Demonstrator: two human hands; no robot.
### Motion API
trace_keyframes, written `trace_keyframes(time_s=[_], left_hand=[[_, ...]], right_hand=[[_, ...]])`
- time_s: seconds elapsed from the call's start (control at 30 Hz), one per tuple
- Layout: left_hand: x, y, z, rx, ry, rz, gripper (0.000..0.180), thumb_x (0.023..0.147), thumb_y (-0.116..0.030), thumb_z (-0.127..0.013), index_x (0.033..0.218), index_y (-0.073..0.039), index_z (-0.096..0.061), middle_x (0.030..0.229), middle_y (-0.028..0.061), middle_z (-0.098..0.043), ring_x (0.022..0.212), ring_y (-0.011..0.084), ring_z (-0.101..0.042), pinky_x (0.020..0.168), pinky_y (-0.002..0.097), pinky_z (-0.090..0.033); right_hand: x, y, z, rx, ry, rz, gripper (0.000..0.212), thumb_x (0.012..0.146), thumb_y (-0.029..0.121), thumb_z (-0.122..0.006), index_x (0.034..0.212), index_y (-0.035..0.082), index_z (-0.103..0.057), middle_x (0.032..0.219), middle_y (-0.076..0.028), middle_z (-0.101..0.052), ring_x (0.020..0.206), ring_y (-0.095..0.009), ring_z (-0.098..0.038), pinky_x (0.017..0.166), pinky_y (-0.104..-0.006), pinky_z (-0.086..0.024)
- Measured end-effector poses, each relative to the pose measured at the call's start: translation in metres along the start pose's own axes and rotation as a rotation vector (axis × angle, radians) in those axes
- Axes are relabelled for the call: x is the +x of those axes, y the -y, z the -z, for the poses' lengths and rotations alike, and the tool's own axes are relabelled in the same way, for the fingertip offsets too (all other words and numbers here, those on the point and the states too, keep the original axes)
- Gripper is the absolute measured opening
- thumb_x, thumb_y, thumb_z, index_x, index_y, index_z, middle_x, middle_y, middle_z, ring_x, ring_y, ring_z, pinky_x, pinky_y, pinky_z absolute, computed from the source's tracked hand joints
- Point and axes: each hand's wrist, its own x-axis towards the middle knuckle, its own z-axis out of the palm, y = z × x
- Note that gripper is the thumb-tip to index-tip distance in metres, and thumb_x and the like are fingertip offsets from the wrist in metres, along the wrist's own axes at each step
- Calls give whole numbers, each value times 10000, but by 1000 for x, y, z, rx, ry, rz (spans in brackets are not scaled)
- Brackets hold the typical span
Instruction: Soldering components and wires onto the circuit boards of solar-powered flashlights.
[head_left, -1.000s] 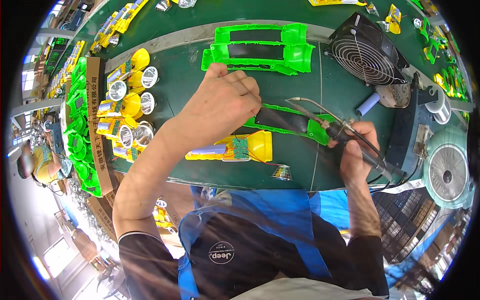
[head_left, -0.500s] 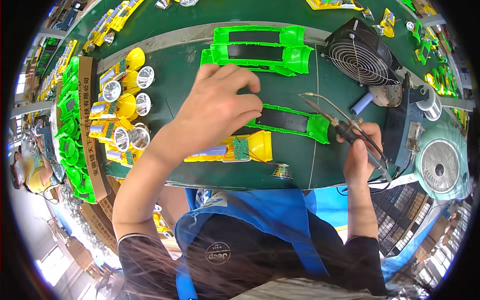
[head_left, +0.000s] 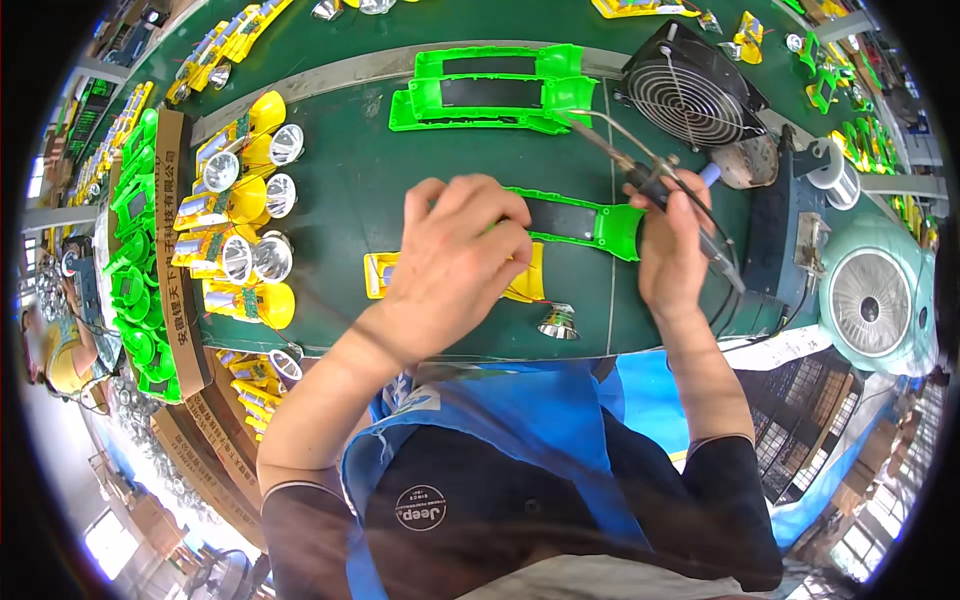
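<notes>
My left hand (head_left: 455,265) hovers over the near middle of the bench with its fingers bent in toward the thumb. Whatever lies between its fingertips is hidden. Beside those fingertips lies a green plastic shell (head_left: 620,232) with a dark inner panel, its left end behind the hand. Below the hand, partly covered, is a yellow flashlight housing (head_left: 380,274), wired to a silver reflector (head_left: 558,322). My right hand (head_left: 672,250) is closed around a soldering iron (head_left: 652,185), whose tip points up and left near the stacked green shells (head_left: 490,92).
A black fan (head_left: 690,100) stands at the back right, near a blue battery cell (head_left: 710,174), a solder reel (head_left: 835,175) and a dark boxy unit (head_left: 785,225). Farther right is a pale green fan (head_left: 870,310). Yellow lamp assemblies (head_left: 245,205) line the left, beside a cardboard box (head_left: 185,270) of green shells.
The view has shifted slightly. My left hand has come down nearer the yellow housing. My right hand has carried the soldering iron left and away from me, toward the stacked shells.
</notes>
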Motion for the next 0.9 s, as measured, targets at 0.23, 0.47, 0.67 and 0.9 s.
trace_keyframes(time_s=[0.23, 0.47, 0.67, 0.9], left_hand=[[2, -16, -27, 115, -144, 15, 139, 734, -76, -715, 805, -130, -609, 795, -18, -615, 885, 201, -587, 901, 408, -339], [2, -21, -29, 191, -9, 184, 110, 769, -50, -675, 823, -115, -604, 793, 7, -595, 828, 220, -567, 852, 397, -361], [12, -27, -27, 332, 154, 177, 91, 739, -89, -625, 821, -125, -606, 797, 30, -572, 830, 212, -572, 832, 376, -385], [20, -32, -24, 373, 263, 219, 92, 731, -60, -611, 798, -122, -602, 779, 31, -558, 803, 226, -563, 780, 359, -396]], right_hand=[[-18, -9, -34, 77, 30, -122, 299, 958, 285, -556, 1113, 38, -490, 998, -114, -586, 911, -195, -549, 896, -356, -411], [-16, 9, 11, 159, 46, -128, 276, 949, 292, -579, 1087, 66, -500, 997, -104, -598, 832, -190, -541, 1029, -488, -386], [14, 45, 58, -143, 254, -387, 182, 871, 135, -645, 931, -25, -580, 829, -90, -648, 683, -121, -616, 654, -241, -480], [28, 50, 37, -313, 404, -522, 203, 837, 146, -703, 926, 6, -587, 829, -52, -647, 702, -93, -631, 626, -223, -495]])
